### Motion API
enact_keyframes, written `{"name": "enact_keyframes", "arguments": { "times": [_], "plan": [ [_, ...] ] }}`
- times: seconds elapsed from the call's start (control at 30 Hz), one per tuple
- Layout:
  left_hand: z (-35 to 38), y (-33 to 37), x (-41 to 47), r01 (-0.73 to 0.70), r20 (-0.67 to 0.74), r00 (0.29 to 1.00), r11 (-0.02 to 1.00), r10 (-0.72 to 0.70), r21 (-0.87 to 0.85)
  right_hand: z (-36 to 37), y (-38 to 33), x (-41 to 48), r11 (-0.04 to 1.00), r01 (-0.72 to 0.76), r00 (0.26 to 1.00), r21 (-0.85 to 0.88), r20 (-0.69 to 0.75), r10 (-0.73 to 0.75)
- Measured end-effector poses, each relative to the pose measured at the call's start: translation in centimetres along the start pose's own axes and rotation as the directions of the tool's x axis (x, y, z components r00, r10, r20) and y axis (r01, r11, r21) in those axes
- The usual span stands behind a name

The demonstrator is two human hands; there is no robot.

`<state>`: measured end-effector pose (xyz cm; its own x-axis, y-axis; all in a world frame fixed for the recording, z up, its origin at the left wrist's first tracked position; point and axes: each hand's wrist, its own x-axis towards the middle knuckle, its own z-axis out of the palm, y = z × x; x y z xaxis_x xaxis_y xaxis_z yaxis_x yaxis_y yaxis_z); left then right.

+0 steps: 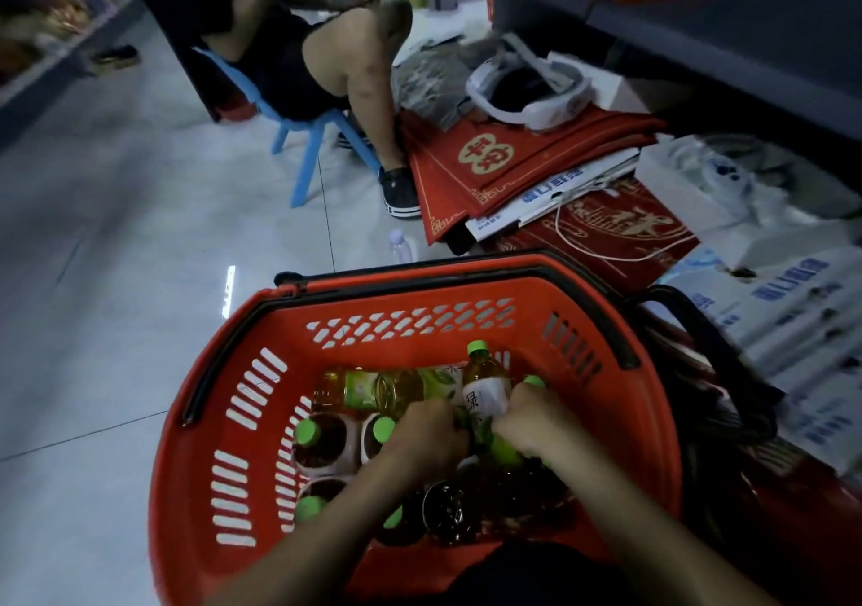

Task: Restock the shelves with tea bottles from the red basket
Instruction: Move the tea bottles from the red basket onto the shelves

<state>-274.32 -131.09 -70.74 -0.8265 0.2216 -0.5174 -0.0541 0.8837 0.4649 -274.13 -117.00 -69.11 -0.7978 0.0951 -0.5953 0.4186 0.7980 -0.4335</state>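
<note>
A red basket point(420, 316) with black handles sits on the floor below me and holds several tea bottles with green caps. Some stand upright, like the dark ones point(322, 442) at its left, and a yellow-green one point(368, 388) lies flat at the back. Both my hands reach down inside. My left hand point(427, 433) is curled over bottles in the middle. My right hand point(529, 423) is curled beside a white-labelled tea bottle point(485, 391) that stands between the hands. I cannot see which bottle each hand's fingers close round.
A person sits on a blue plastic stool point(303, 157) ahead, one shoe point(399, 192) near the basket. Red gift bags point(503, 162), white boxes point(793, 307) and a white headset point(531, 92) pile at the shelf base on the right. A small clear bottle point(401, 246) stands on the grey tiles point(140, 232).
</note>
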Motion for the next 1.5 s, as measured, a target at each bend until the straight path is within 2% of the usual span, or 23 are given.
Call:
{"name": "enact_keyframes", "arguments": {
  "times": [0.1,0.23,0.33,0.4,0.47,0.57,0.63,0.73,0.87,1.0,1.17,1.33,1.5],
  "plan": [
    [1.7,0.3,1.0,0.047,0.078,0.996,0.989,-0.037,-0.137,1.0,0.3,0.6,0.997,-0.049,0.999,-0.051,0.021,0.05],
    [3.5,-0.4,1.3,0.089,0.023,0.996,0.96,-0.086,-0.264,1.6,0.6,0.4,0.996,-0.066,0.998,-0.055,-0.022,0.065],
    [3.8,-0.7,1.3,0.157,0.03,0.987,0.901,-0.159,-0.405,0.9,0.9,0.2,0.994,-0.098,0.995,0.038,0.002,0.098],
    [3.2,-0.7,0.5,0.152,0.029,0.987,0.837,-0.161,-0.526,0.4,1.1,0.2,0.982,-0.103,0.995,0.157,0.017,0.102],
    [2.2,-0.6,-0.6,0.11,0.021,0.991,0.705,-0.133,-0.7,-0.4,1.5,-0.1,0.944,-0.093,0.996,0.317,0.038,0.085],
    [0.3,0.1,-2.5,0.127,0.098,0.991,0.386,-0.095,-0.914,-2.5,1.7,-1.5,0.854,-0.107,0.99,0.509,0.133,0.045],
    [-0.9,1.3,-3.4,0.114,0.103,0.993,0.293,-0.053,-0.949,-4.0,1.9,-3.1,0.811,-0.075,0.99,0.581,0.142,-0.011],
    [-3.1,3.7,-4.5,0.015,0.021,1.0,0.303,0.017,-0.953,-6.4,2.6,-5.5,0.789,0.04,0.996,0.614,0.037,-0.08],
    [-5.2,9.0,-6.4,-0.193,-0.131,0.972,0.35,0.193,-0.916,-10.6,4.6,-10.0,0.714,0.243,0.97,0.657,-0.154,-0.189],
    [-5.5,16.6,-9.2,-0.425,-0.288,0.887,0.394,0.361,-0.815,-14.5,8.1,-16.1,0.652,0.45,0.884,0.61,-0.407,-0.23],
    [-4.3,25.9,-12.7,-0.611,-0.317,0.722,0.352,0.614,-0.709,-17.7,13.8,-23.7,0.61,0.638,0.686,0.47,-0.706,-0.174],
    [-1.1,34.2,-15.7,-0.719,-0.298,0.57,0.289,0.765,-0.633,-19.3,19.2,-29.7,0.693,0.649,0.493,0.314,-0.867,-0.068],
    [3.8,39.1,-19.2,-0.77,-0.304,0.423,0.162,0.853,-0.618,-19.5,24.5,-35.2,0.81,0.552,0.339,0.197,-0.941,-0.003]
  ]
}}
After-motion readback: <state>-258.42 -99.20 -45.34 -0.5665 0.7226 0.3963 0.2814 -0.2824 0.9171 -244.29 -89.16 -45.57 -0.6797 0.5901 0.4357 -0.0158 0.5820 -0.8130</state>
